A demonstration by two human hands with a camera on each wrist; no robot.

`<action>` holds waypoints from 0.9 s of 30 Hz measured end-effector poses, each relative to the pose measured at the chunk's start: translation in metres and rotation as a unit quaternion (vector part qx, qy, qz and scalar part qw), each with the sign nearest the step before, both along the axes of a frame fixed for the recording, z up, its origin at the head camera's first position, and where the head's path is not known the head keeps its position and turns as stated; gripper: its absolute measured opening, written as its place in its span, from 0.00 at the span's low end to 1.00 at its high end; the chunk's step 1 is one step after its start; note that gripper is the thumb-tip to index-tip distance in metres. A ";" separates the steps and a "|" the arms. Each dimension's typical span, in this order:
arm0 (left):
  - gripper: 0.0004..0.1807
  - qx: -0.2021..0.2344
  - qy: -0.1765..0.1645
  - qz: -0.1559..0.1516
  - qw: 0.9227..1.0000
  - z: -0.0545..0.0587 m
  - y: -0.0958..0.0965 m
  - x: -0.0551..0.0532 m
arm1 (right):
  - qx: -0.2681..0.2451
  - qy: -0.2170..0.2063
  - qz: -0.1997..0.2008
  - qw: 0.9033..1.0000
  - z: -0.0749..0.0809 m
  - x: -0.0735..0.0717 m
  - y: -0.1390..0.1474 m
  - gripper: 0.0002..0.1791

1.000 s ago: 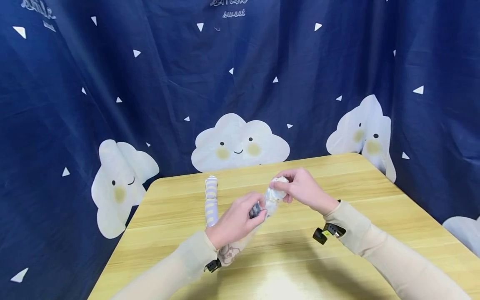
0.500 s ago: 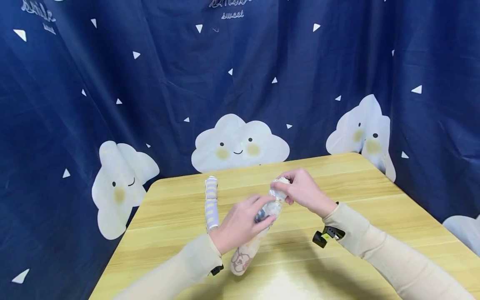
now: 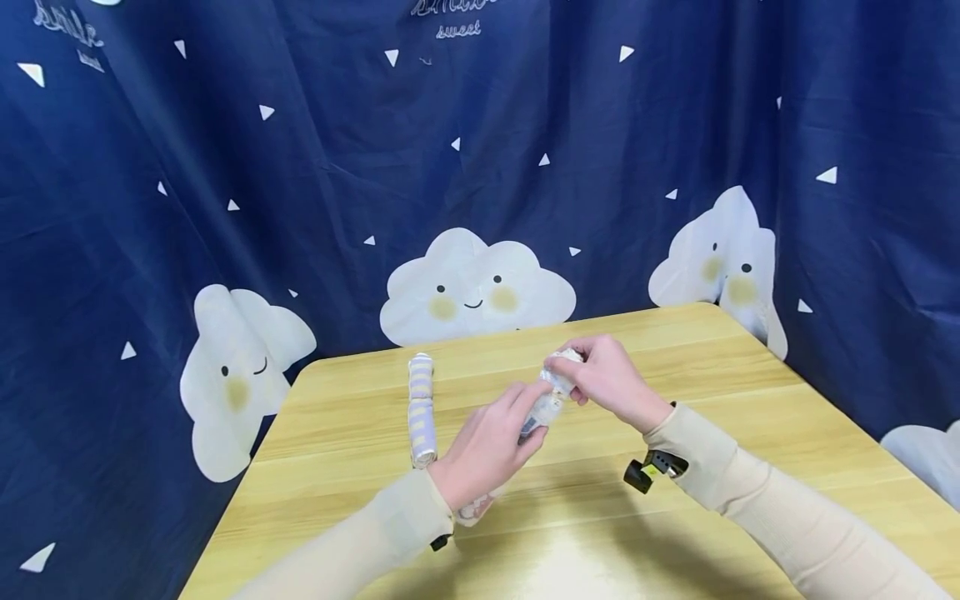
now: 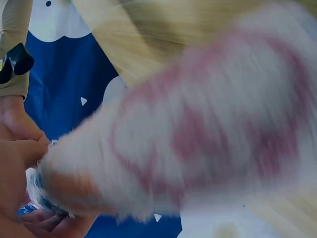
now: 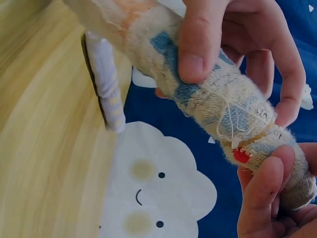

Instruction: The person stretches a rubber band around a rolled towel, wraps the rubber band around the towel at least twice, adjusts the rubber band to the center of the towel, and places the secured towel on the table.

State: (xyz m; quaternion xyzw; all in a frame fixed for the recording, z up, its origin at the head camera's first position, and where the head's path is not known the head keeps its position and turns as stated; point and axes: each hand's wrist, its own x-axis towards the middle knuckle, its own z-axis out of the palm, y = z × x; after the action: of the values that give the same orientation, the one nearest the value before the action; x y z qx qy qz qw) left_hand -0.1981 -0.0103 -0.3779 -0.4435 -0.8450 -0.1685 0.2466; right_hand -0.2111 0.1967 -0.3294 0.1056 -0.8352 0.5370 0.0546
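A rolled-up towel, white with blue, orange and pinkish-red patches, is held aslant above the table between both hands. My left hand grips its middle, the thumb on one side and fingers round the other. At the upper end, my right hand pinches the roll between thumb and fingers. The right wrist view shows a thin yellowish band round the roll between the hands, with loose white threads and a red spot beside it. In the left wrist view, the near end of the towel is blurred.
A second rolled towel, lavender with pale yellow stripes and narrowed partway along, lies left of my hands on the wooden table. Behind the table hangs a dark blue curtain with white clouds and triangles.
My left hand has moved up and right along the towel, closer to the right hand. The towel's lower end has shifted slightly. My right hand keeps its grip almost in place.
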 end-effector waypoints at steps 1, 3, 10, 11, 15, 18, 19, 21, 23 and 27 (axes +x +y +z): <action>0.28 -0.005 0.005 -0.001 1.000 0.000 0.000 0.000 | -0.002 -0.003 0.000 1.000 0.000 0.000 0.000 0.11; 0.28 -0.016 0.016 -0.003 1.000 0.002 -0.002 0.000 | 0.000 -0.006 0.004 1.000 -0.002 -0.002 0.000 0.11; 0.24 -0.061 0.003 -0.007 0.998 0.008 -0.005 -0.001 | 0.021 -0.005 0.006 1.000 -0.009 -0.004 -0.003 0.08; 0.23 -0.068 0.000 -0.006 0.998 0.008 -0.005 -0.002 | 0.025 -0.002 0.007 1.000 -0.010 -0.004 -0.004 0.08; 0.17 -0.077 -0.002 -0.005 0.997 0.003 -0.005 -0.006 | 0.035 0.003 0.008 0.999 -0.013 -0.006 -0.006 0.07; 0.14 -0.074 0.008 -0.010 0.997 -0.002 -0.006 -0.009 | 0.032 -0.006 0.012 0.999 -0.014 -0.009 -0.005 0.08; 0.13 -0.072 0.011 -0.013 0.997 -0.004 -0.007 -0.010 | 0.029 -0.011 0.015 0.999 -0.015 -0.010 -0.005 0.09; 0.12 -0.067 0.018 -0.024 0.997 -0.008 -0.009 -0.012 | 0.015 -0.027 0.022 0.999 -0.017 -0.012 -0.003 0.09; 0.10 -0.063 0.021 -0.035 0.997 -0.011 -0.011 -0.013 | -0.004 -0.045 0.028 0.999 -0.019 -0.015 0.000 0.10; 0.08 -0.040 0.006 -0.057 0.998 -0.016 -0.016 -0.015 | -0.043 -0.078 0.035 0.995 -0.020 -0.019 0.006 0.13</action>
State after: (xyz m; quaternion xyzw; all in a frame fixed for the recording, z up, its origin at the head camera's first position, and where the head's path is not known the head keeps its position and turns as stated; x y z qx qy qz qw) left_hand -0.2129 -0.0263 -0.3940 -0.5015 -0.8230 -0.1456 0.2236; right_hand -0.2301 0.2029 -0.3498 0.0901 -0.8086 0.5809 -0.0245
